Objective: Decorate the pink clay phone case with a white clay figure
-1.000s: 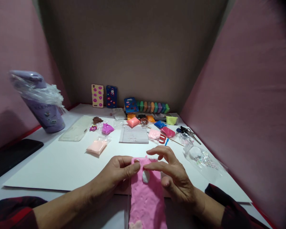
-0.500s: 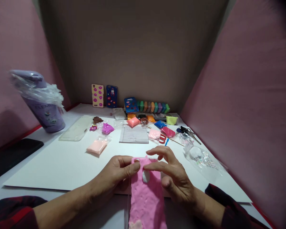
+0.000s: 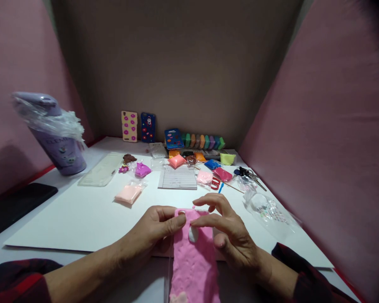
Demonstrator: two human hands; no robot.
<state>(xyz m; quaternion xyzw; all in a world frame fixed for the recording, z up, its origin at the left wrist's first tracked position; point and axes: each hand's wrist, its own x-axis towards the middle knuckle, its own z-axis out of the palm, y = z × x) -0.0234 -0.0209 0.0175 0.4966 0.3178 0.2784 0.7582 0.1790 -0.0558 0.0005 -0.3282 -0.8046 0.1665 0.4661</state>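
Note:
My left hand (image 3: 162, 227) grips the upper left edge of a phone case (image 3: 196, 265) covered in bumpy pink clay, its thumb on the front near the camera hole. On the upper part of the case sits a white teardrop-shaped piece of clay (image 3: 193, 235). With fingers apart, my right hand (image 3: 230, 231) reaches over the right side of the case. Its fingertip touches the top of the white piece, and the hand holds nothing. A paler clay patch (image 3: 179, 298) shows at the bottom of the case, whose lower end runs out of view.
A white board (image 3: 82, 227) bears a peach clay packet (image 3: 129, 193), a lined notepad (image 3: 177, 177), a clear case (image 3: 102, 170), keys (image 3: 249, 173) and a bag of beads (image 3: 271, 211). Decorated cases (image 3: 148, 127) stand behind. A purple bottle (image 3: 57, 139) and black phone (image 3: 22, 206) lie left.
Almost nothing differs. The case has shifted very slightly, and my right fingertip stays at the top of the white piece.

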